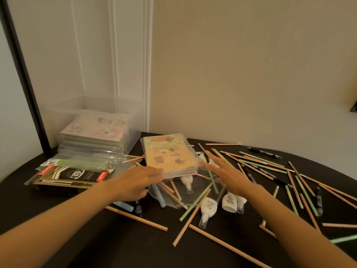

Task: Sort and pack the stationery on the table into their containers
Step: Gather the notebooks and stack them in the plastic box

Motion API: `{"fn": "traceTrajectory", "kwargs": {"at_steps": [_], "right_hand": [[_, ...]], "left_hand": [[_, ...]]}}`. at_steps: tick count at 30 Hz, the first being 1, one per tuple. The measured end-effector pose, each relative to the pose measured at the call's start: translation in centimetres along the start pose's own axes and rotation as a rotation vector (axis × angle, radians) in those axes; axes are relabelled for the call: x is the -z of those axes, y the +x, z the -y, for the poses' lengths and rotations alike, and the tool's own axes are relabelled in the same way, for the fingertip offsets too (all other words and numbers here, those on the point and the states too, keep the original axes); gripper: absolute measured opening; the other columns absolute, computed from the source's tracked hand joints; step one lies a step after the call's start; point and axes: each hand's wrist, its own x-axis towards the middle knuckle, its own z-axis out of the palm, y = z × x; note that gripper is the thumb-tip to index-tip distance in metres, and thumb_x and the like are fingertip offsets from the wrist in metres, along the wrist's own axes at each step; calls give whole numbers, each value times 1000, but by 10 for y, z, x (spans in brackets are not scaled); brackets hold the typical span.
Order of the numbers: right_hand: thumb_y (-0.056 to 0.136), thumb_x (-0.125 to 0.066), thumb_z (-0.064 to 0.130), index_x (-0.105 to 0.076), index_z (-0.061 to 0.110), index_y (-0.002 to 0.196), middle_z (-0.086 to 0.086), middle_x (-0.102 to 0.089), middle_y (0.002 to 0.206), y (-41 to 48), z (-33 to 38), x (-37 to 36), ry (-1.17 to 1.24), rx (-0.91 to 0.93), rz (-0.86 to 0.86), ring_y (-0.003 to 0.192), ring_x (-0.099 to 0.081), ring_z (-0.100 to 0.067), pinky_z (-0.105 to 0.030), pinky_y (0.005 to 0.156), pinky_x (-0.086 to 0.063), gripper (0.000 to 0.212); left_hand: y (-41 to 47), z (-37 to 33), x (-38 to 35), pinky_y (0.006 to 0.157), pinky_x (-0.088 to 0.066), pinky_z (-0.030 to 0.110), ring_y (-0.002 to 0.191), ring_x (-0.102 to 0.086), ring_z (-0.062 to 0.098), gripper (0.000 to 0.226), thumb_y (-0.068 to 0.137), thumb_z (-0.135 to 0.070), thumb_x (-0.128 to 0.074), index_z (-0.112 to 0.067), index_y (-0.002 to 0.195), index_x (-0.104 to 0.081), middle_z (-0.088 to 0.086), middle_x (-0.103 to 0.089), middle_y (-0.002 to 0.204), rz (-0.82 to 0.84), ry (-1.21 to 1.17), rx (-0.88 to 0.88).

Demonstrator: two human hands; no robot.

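Note:
A small stack of wrapped spiral notebooks point(167, 154) with yellow covers lies in the middle of the black table point(96, 246), raised over pencils and correction-tape dispensers. My left hand point(135, 180) reaches to the stack's near left corner, its fingers at the edge. My right hand point(225, 171) hovers at the stack's right side with fingers spread and straight. A clear plastic bin point(92, 124) at the back left holds more notebooks with pink covers. Wooden and green pencils point(257, 161) lie scattered across the table.
A black and gold pen box point(71, 177) and a flat clear case point(85, 161) lie left of the stack. White correction-tape dispensers point(229, 203) and a clear bag point(185, 192) sit under and in front of the notebooks. Black pens point(264, 152) lie at the far right. The wall stands close behind.

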Motion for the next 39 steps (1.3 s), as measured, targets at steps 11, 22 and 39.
{"fn": "traceTrajectory", "kwargs": {"at_steps": [11,22,39], "right_hand": [[96,-48,15,-56,27,125,12,-42,138,3,7,-4,297,-21,-105,130,-35,-4,-25,106,-31,32],[98,-42,31,-62,9,74,-17,-67,87,60,19,-17,1130,-676,-279,84,-63,-24,-39,88,-49,39],[92,-51,13,-55,7,115,-6,-61,95,88,17,-27,1480,-1176,-244,92,-65,-23,-38,85,-55,25]], "left_hand": [[1,-1,-4,88,-43,11,107,-55,2,67,84,-68,-33,-17,114,-66,-7,-62,120,-269,-658,239],[28,-3,0,68,-45,21,74,-58,13,20,90,-14,-57,-14,73,-67,2,-65,79,-586,-1102,842],[69,12,-13,50,-40,26,74,-48,20,42,92,-15,-46,5,128,-38,11,-48,89,-340,-1247,1146]]}}
